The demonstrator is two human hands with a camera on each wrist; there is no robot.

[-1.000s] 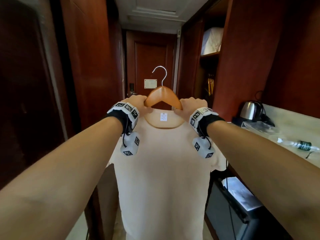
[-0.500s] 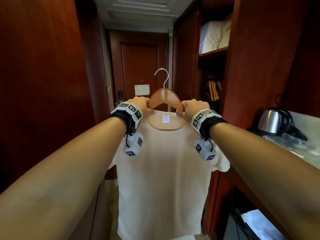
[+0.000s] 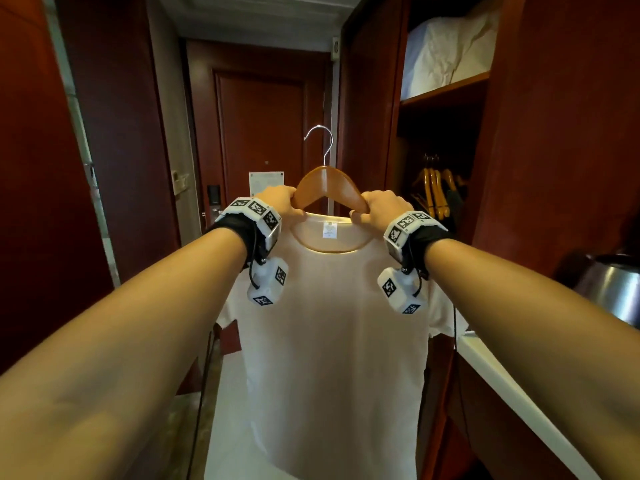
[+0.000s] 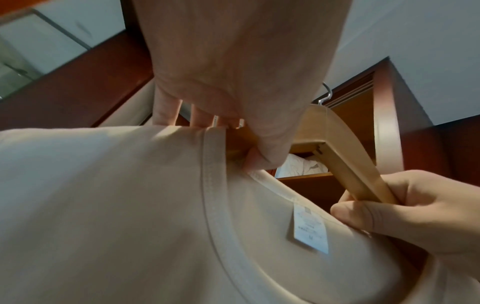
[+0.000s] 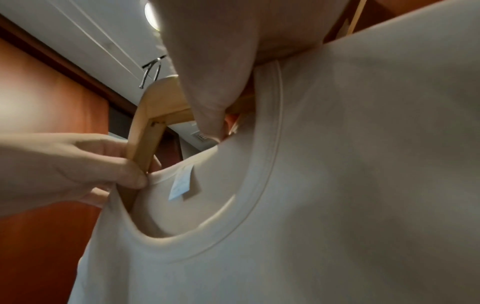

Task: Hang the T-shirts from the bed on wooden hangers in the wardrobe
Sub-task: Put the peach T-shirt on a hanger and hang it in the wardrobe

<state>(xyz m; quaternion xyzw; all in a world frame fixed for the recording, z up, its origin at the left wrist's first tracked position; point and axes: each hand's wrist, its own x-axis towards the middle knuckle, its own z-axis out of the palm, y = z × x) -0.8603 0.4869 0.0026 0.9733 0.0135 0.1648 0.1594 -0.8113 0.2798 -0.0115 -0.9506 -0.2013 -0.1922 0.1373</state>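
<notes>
A cream T-shirt hangs on a wooden hanger with a metal hook, held up at chest height in front of me. My left hand grips the hanger's left shoulder together with the shirt's collar. My right hand grips the right shoulder the same way. In the left wrist view the left hand curls round the hanger above the T-shirt. In the right wrist view the right hand's thumb lies on the hanger over the T-shirt.
The open wardrobe stands to the right, with several empty wooden hangers on its rail and white bedding on the shelf above. A steel kettle sits on a counter at right. A closed door ends the corridor.
I have walked forward along the corridor with the hung T-shirt. The wardrobe opening and its hangers are closer and larger at right. Both hands keep the same grip.
</notes>
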